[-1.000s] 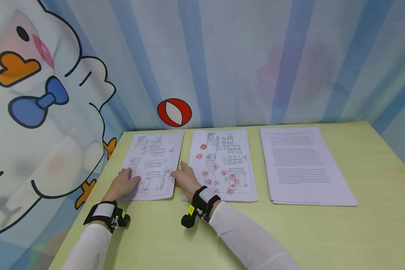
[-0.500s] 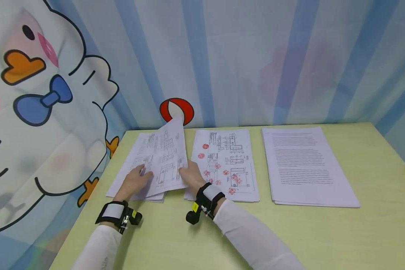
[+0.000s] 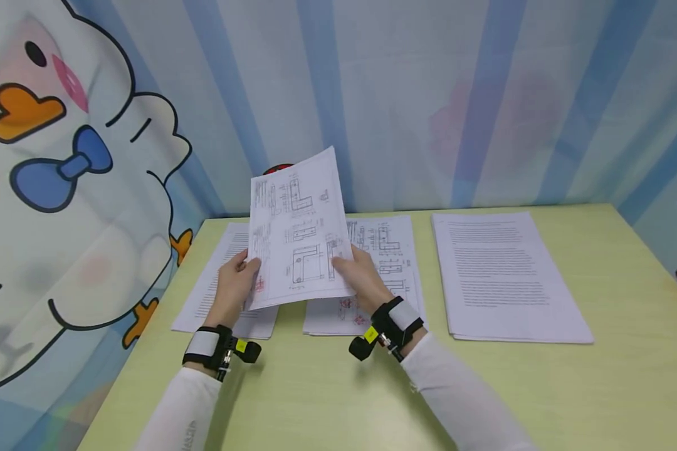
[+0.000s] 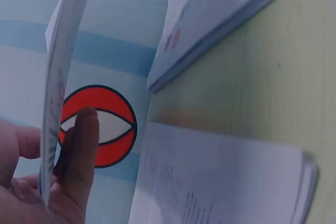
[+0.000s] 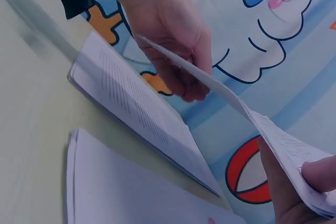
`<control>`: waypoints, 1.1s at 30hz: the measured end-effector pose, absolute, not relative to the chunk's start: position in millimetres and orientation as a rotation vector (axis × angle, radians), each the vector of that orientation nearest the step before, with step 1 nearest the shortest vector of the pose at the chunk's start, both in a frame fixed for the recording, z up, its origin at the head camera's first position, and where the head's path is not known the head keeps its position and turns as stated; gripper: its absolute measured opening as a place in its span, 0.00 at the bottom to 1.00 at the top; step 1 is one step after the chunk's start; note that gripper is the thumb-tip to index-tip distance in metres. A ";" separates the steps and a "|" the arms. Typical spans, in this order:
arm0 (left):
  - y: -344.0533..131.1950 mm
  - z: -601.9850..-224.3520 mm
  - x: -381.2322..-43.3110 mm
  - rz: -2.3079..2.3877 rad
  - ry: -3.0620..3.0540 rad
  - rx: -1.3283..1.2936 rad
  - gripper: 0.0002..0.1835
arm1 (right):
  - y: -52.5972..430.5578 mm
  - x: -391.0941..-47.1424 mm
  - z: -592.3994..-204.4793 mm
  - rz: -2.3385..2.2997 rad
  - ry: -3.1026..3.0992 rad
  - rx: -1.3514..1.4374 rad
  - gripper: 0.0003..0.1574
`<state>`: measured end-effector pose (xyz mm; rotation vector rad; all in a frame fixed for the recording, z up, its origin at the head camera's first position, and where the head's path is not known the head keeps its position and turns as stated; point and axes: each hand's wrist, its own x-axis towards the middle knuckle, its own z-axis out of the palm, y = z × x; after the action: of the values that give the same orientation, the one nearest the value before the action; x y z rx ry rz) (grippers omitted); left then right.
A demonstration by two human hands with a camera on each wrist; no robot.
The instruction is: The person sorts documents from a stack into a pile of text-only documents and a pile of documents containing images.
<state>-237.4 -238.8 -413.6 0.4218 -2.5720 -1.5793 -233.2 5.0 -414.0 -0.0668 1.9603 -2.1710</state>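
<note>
Both hands hold up a thin sheaf of printed drawing sheets (image 3: pixel 299 219), tilted toward me and raised off the table. It shows line drawings and a red stamp mark near its lower left. My left hand (image 3: pixel 234 283) grips the lower left edge, thumb in front; in the left wrist view its fingers (image 4: pixel 81 166) lie behind the paper. At the lower right, my right hand (image 3: pixel 365 277) pinches the sheaf, and the right wrist view shows its thumb (image 5: pixel 321 174) on the front face. Below lie a stack of text pages (image 3: pixel 194 313) and a red-stamped drawing stack (image 3: pixel 397 250), partly covered.
On the right of the pale yellow-green table (image 3: pixel 541 394) lies another stack of text pages (image 3: pixel 504 313). A curtain (image 3: pixel 395 113) with a cartoon duck (image 3: pixel 118 250) and a red ball print hangs along the back and left.
The drawing sheets have been lifted off the left stack, swung upright and moved right, uncovering text pages beneath. Both hands rose and shifted right with them; the left hand now grips their edge.
</note>
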 end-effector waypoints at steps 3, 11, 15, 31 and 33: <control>-224.2 -408.0 -236.5 -1.677 -2.537 0.337 0.27 | 27.0 -231.7 -414.8 -2.135 2.079 -0.084 0.22; -186.1 -409.7 -233.6 -1.614 -2.685 0.045 0.26 | 79.3 -224.6 -423.5 -1.928 2.431 -0.026 0.24; -172.1 -419.9 -234.8 -1.523 -2.783 -0.051 0.26 | 96.3 -217.7 -429.0 -1.779 2.557 -0.009 0.27; -154.3 -444.0 -236.6 -1.039 -2.982 -0.089 0.21 | 121.7 -203.5 -445.8 -1.220 2.917 -0.035 0.24; -156.3 -445.3 -237.3 -1.039 -2.984 -0.070 0.20 | 122.7 -203.5 -445.9 -1.190 2.936 -0.054 0.20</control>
<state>-237.3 -156.3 -445.3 -0.0700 -2.9844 -1.0390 -203.5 122.7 -445.9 -0.0539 2.9359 -1.1899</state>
